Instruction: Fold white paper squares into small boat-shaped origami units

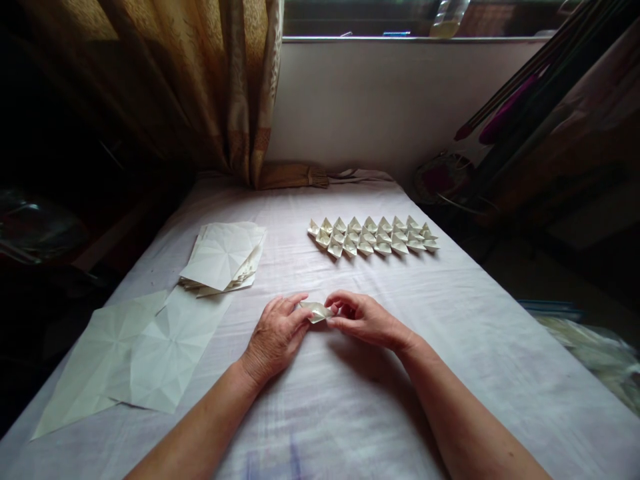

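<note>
Between my two hands is a small folded paper boat [318,311], pale and pointed at its ends, just over the cloth. My left hand [280,331] pinches its left end between thumb and fingers. At the other end, the thumb and fingertips of my right hand [364,317] close on the paper. Farther off to the right, several similar folded paper boats [369,237] stand packed side by side in rows. To the left lies a stack of creased paper sheets [220,253], with looser creased sheets [167,350] spread nearer me.
A pale sheet [310,427] covers the flat surface. A gold curtain [200,80] hangs at the back left, its hem touching the far edge. Behind is a white wall [360,100] below a window ledge. Plastic bags [590,353] lie beyond the right edge.
</note>
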`<action>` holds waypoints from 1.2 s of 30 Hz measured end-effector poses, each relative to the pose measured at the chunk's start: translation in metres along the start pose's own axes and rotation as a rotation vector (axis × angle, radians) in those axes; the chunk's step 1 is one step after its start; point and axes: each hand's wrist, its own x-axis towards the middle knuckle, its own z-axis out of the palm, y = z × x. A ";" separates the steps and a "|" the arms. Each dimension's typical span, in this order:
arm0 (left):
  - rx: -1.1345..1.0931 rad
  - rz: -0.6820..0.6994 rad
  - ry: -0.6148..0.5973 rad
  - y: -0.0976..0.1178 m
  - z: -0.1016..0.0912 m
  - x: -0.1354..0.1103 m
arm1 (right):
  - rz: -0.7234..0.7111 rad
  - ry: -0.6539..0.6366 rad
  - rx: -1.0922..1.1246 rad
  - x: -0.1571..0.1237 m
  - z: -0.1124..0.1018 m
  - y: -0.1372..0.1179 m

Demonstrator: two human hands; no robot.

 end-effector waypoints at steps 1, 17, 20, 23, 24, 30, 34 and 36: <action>-0.001 0.001 0.007 0.000 0.000 0.000 | -0.022 0.018 -0.054 0.000 0.002 0.001; -0.008 -0.049 0.047 -0.003 0.001 -0.002 | -0.273 0.295 -0.404 0.005 0.019 0.008; -0.053 -0.104 0.099 -0.005 0.002 -0.002 | -0.233 0.415 -0.505 0.013 0.018 0.003; -0.113 -0.190 0.150 -0.011 0.003 -0.001 | -0.043 0.475 -0.781 0.031 0.013 -0.004; -0.134 -0.223 0.162 -0.013 0.003 -0.001 | -0.005 0.482 -0.816 0.039 0.011 -0.005; -0.247 -0.346 0.210 -0.026 0.005 0.000 | 0.130 0.501 -0.931 0.075 0.004 -0.009; -0.261 -0.341 0.208 -0.026 0.006 0.000 | 0.191 0.474 -0.981 0.084 0.002 -0.011; -0.256 -0.338 0.206 -0.025 0.005 0.000 | 0.212 0.458 -0.998 0.086 0.001 -0.012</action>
